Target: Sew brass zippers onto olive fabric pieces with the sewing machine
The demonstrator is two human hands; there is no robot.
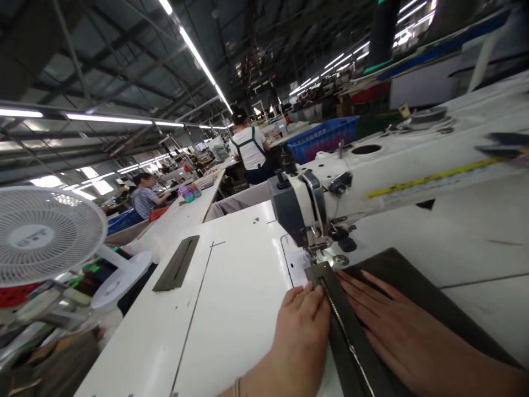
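A long olive fabric strip with a gold-toothed zipper (339, 322) runs from the sewing machine's needle area (316, 255) down toward me. My left hand (303, 325) has its fingers curled together on the strip's left edge, close to the presser foot. My right hand (397, 320) lies flat, fingers stretched out, along the strip's right side. Beneath it spreads a larger dark olive fabric piece (392, 267), partly covered by the hand and forearm. The far end of the strip reaches the foot; whether the needle is in it cannot be made out.
A separate olive piece with a slit (178, 264) lies on the white table (231, 309) to the left. A white fan (41, 237) stands beyond the table's left edge. Scissors (500, 144) and a yellow tape (433, 177) are on the machine arm. Two people sit or stand farther off, near a blue basket (322, 138).
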